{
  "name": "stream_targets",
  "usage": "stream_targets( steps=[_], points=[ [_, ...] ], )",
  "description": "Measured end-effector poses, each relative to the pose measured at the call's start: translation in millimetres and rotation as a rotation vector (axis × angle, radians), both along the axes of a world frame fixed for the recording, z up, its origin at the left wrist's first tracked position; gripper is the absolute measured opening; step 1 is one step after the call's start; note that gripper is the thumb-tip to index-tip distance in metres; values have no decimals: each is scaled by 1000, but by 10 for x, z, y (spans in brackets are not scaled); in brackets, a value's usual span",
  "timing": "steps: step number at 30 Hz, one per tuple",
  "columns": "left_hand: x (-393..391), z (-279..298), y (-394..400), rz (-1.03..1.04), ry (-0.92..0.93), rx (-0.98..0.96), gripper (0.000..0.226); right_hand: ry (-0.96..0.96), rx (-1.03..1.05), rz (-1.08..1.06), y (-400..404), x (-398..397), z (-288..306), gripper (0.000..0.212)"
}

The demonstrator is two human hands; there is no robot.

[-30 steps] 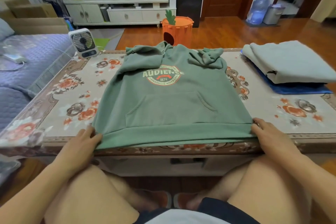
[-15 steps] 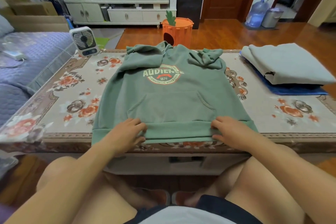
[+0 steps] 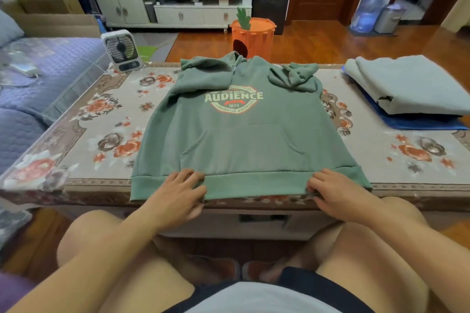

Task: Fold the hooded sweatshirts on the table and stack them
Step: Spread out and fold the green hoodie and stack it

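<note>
Now the green hooded sweatshirt (image 3: 244,140) lies front-up on the floral-covered table (image 3: 106,134), its "AUDIENCE" print readable and its ribbed hem (image 3: 254,184) running along the table's near edge. Both sleeves are folded in across the chest near the hood end, which points away from the person.

On the hem, the left hand (image 3: 178,193) rests just left of the kangaroo pocket (image 3: 244,150); its fingers are spread and slightly bent on the fabric, with the thumb down at the hem's lower edge, so whether it is pinching the cloth cannot be told. The right hand (image 3: 333,190) sits on the hem right of the pocket, knuckles up and fingers curled around the hem's edge, gripping it.

Relative to the sweatshirt, a folded grey sweatshirt (image 3: 412,84) lies well apart to its right on the same table, stacked on top of a folded blue garment (image 3: 417,123). A small white desk fan (image 3: 121,50) stands at the table's far left corner, beyond the sweatshirt's left shoulder. An orange carrot-shaped stool (image 3: 253,35) stands on the floor just behind the hood.
</note>
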State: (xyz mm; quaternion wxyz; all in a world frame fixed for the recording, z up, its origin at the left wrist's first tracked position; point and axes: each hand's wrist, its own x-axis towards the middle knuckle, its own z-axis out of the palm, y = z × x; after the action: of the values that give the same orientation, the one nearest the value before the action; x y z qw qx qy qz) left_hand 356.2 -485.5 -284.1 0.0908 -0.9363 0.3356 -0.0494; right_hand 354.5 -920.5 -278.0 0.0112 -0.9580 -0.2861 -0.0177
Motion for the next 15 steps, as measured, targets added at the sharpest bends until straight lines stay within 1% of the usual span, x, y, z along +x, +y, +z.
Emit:
stream_targets(
  steps=[2, 3, 4, 5, 7, 8, 9, 11, 13, 15],
  points=[
    [16, -5, -3, -1, -15, -7, 28, 67, -96, 9, -1, 13, 90, 21],
    [26, 0, -1, -2, -24, -23, 26, 92, -111, 6, 4, 24, 111, 23],
    [35, 11, 7, 0, -26, -44, 25, 122, -74, -26, 13, 39, 128, 25],
    [43, 21, 25, 5, -29, -61, 23, 138, 18, -90, 3, 69, 130, 26],
    [32, 50, 95, 49, -28, -51, 25, 67, 225, -320, -75, 152, 118, 28],
    [20, 66, 159, 87, -33, -30, 30, 21, 257, -473, -136, 199, 129, 31],
    [14, 68, 244, 136, -46, -15, 35, 8, 244, -625, -212, 232, 141, 34],
    [16, 79, 454, 268, -63, 9, 41, 56, 199, -833, -316, 284, 170, 39],
    [29, 87, 618, 394, -59, 40, 45, 113, 195, -906, -298, 329, 172, 44],
    [37, 100, 653, 462, -37, 73, 43, 164, 188, -896, -184, 365, 189, 50]
  ],
)
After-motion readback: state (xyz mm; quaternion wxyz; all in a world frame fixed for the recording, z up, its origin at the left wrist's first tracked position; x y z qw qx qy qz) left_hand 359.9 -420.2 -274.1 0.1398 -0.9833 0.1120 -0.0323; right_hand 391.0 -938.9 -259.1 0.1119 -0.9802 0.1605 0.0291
